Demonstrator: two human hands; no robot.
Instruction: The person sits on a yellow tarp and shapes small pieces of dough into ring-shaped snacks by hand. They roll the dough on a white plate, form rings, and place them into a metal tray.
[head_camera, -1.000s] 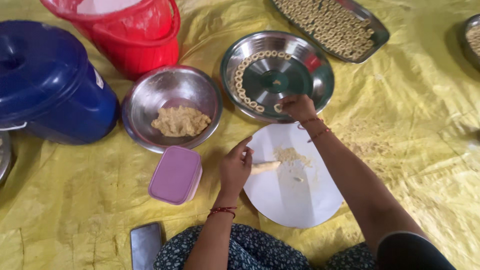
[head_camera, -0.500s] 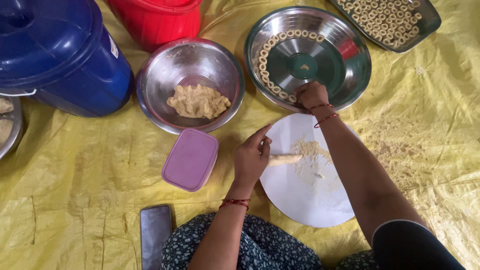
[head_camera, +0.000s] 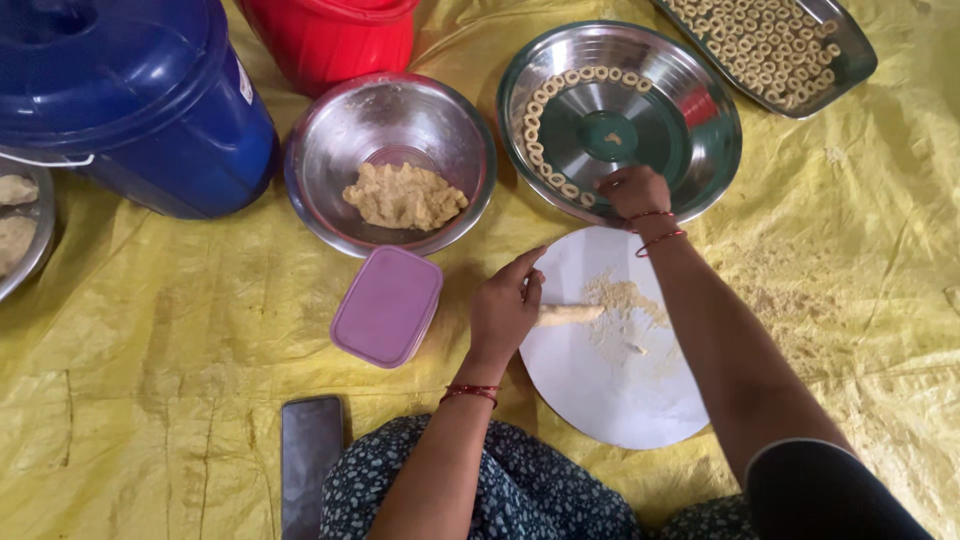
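A crinkled yellow plastic floor sheet (head_camera: 160, 330) is carrying all the vessels. The left hand (head_camera: 505, 310), fingers curled, is gripping a pale dough roll (head_camera: 570, 314) lying on the round white board (head_camera: 620, 400). The right hand (head_camera: 633, 192), fingers bunched, is reaching into the round steel plate (head_camera: 700, 110) lined with dough rings (head_camera: 545, 110); its grasp cannot be made out.

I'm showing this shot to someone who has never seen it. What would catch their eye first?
Probably the round steel plate at top centre, with small dough rings along its left inner edge, where the right hand rests at the near rim. Below it, the left hand holds a thin roll of dough on the round white board. The big blue lidded bucket and steel bowl of yellowish dough fill the upper left.
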